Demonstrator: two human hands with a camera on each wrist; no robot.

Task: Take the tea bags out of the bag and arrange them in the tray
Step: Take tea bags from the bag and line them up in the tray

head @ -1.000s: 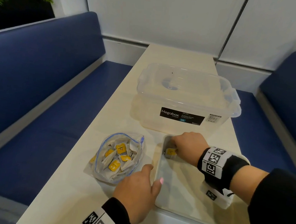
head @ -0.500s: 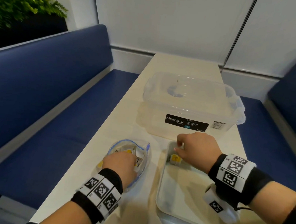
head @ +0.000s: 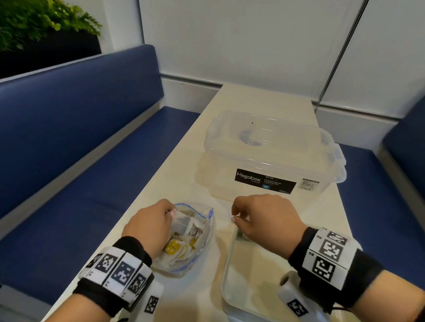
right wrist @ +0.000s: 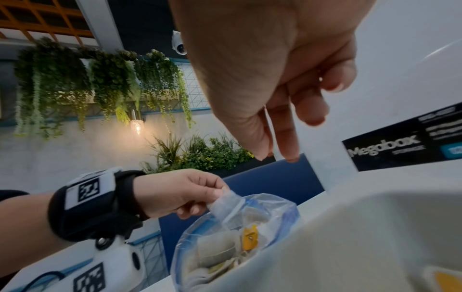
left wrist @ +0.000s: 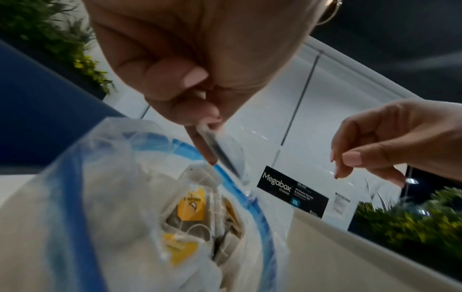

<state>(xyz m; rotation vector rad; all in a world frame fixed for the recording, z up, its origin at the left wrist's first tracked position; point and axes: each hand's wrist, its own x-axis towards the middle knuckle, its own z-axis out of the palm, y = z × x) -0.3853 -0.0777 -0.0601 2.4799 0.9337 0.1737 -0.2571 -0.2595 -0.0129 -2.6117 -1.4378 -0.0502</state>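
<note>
- Head view: your left hand (head: 149,228) pinches the far-left lip of the zip bag (head: 190,244), which lies on the table (head: 181,163) just left of the tray (head: 230,287). The tea bags (head: 175,246) with yellow tags are mostly inside the bag. One tea bag (head: 240,234) seems to lie in the tray's far-left corner, half hidden under your right hand (head: 265,220), which hovers there with fingers curled. The clear storage box (head: 269,159) stands beyond, closed.
- Left wrist view: your thumb and fingers (left wrist: 202,118) grip the bag's clear edge, holding the mouth open. The right hand (left wrist: 380,142) is loosely curled and appears to hold nothing, though thumb and finger sit close.
- Right wrist view: the right fingertips (right wrist: 290,154) are near together with nothing visible between them; the left hand (right wrist: 180,193) holds the lip up.
- Judgement: you are between bags, one placed and the next pick due. Keep the mouth held open, reach the right hand in, and pinch a single tag so the strings do not drag neighbours out.
</note>
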